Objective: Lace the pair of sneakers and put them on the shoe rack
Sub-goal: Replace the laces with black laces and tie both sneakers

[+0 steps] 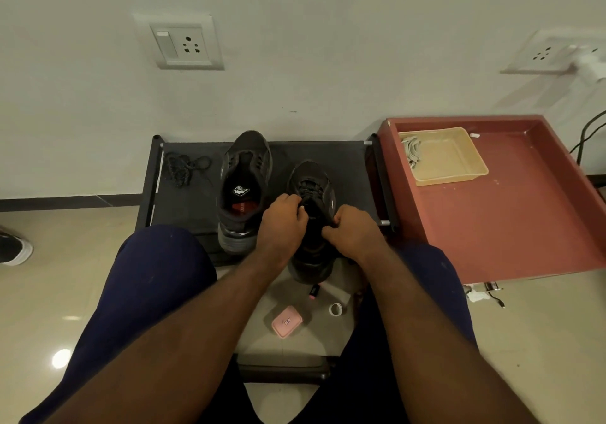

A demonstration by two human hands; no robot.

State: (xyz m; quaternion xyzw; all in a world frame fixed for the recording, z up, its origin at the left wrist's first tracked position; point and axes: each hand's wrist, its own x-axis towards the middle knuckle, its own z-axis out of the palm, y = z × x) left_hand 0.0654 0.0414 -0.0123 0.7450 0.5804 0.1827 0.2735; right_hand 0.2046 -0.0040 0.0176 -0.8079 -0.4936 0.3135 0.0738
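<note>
Two dark sneakers stand on the black shoe rack [351, 174] against the wall, toes pointing away from me. The left sneaker [244, 187] has no lace and its insole shows. The right sneaker [313, 191] is laced over the forefoot, and its heel overhangs the rack's front edge. My left hand [282, 223] pinches a lace end at the left side of this shoe's throat. My right hand [354, 232] is closed on the lace end at the right side. A loose black lace [185, 168] lies bunched at the rack's far left.
A red tray [531, 214] with a beige basket [442, 154] stands right of the rack. On the floor between my knees lie a pink case [287, 322], a small pink item [314, 292] and a tape ring [335, 309]. Another person's shoe [13, 248] shows at the left edge.
</note>
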